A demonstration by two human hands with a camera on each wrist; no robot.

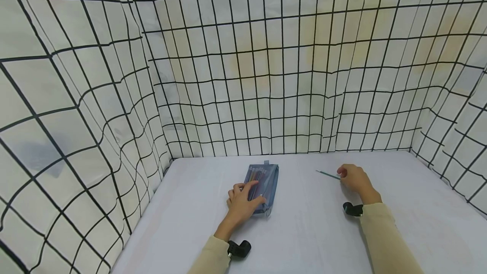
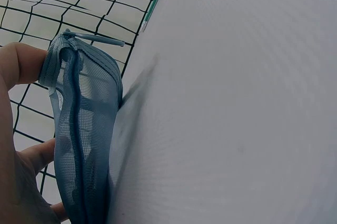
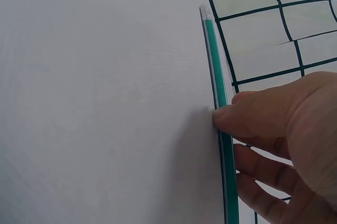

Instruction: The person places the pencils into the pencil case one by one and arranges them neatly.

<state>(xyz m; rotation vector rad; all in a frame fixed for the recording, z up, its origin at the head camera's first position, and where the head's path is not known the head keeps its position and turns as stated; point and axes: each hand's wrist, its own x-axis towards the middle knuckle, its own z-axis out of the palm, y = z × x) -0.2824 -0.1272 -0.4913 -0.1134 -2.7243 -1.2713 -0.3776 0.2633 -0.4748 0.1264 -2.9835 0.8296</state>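
Observation:
A blue mesh pencil case [image 1: 272,183] with a zipper lies on the white table, several pencils showing through its top. My left hand [image 1: 242,201] rests on it, thumb and fingers spread across the upper face. Up close in the left wrist view, the zipper side of the case [image 2: 87,129] faces the camera, a pull tab sticking out at one end. To the right, my right hand [image 1: 355,179] pinches a green pencil [image 1: 327,174] between thumb and fingers, low over the table. In the right wrist view the pencil [image 3: 212,45] shows a pale, silvery end pointing away from the hand.
The white tabletop [image 1: 300,231] spreads around both hands. Pale walls with a black grid net [image 1: 281,71] rise at its back, left and right edges. A small black device [image 1: 239,249] sits on the left wrist and a similar device [image 1: 352,209] on the right.

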